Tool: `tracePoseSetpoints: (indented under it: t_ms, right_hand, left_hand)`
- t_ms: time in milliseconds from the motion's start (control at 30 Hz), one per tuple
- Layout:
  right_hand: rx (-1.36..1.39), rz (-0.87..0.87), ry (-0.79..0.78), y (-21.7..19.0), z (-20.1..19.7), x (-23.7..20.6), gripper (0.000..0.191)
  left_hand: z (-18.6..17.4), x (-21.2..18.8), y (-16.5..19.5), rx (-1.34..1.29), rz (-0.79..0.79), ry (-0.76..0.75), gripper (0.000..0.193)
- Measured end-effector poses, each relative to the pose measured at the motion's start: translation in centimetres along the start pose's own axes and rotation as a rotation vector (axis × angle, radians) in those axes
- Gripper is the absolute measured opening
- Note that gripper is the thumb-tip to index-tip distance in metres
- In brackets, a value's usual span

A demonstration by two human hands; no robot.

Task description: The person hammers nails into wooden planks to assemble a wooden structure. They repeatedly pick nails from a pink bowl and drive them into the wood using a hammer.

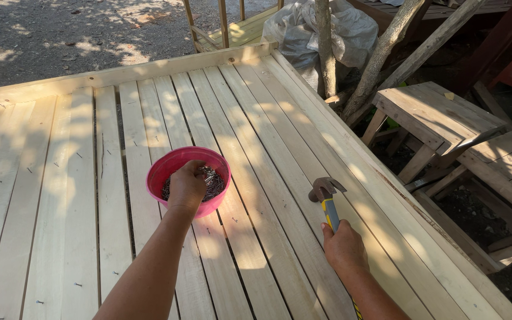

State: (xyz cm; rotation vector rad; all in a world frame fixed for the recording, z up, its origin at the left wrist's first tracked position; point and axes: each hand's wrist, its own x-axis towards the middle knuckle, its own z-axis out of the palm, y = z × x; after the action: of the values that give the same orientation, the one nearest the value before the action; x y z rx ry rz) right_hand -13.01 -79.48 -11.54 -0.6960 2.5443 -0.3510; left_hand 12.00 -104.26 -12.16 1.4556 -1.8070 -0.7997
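L hand (186, 188) fingertips hidden among nails (211, 181), pink bowl (173, 161).

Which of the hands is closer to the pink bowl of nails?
Left. The left hand reaches into the pink bowl, fingers among the nails. The right hand grips the hammer, off to the bowl's right.

Bowl (188, 178) of nails (211, 181) on slatted table (268, 148), left hand (186, 186) in bowl; hammer (326, 195) to its right, in right hand (344, 248); stool (434, 115) beyond table's right edge
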Motion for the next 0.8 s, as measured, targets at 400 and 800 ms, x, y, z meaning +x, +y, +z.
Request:
tracePoseSetpoints:
  t_ms: [400,800]
  right_hand:
    - [0.009,-0.013,0.033,2.0,0.4,2.2,0.047]
    - [0.066,-0.058,0.104,3.4,0.5,2.6,0.045]
  left_hand:
    - [10.3,-3.1,6.8,-0.369,0.209,-0.083,0.009]
    - [17.6,-5.7,8.6,-0.203,-0.051,-0.435,0.016]
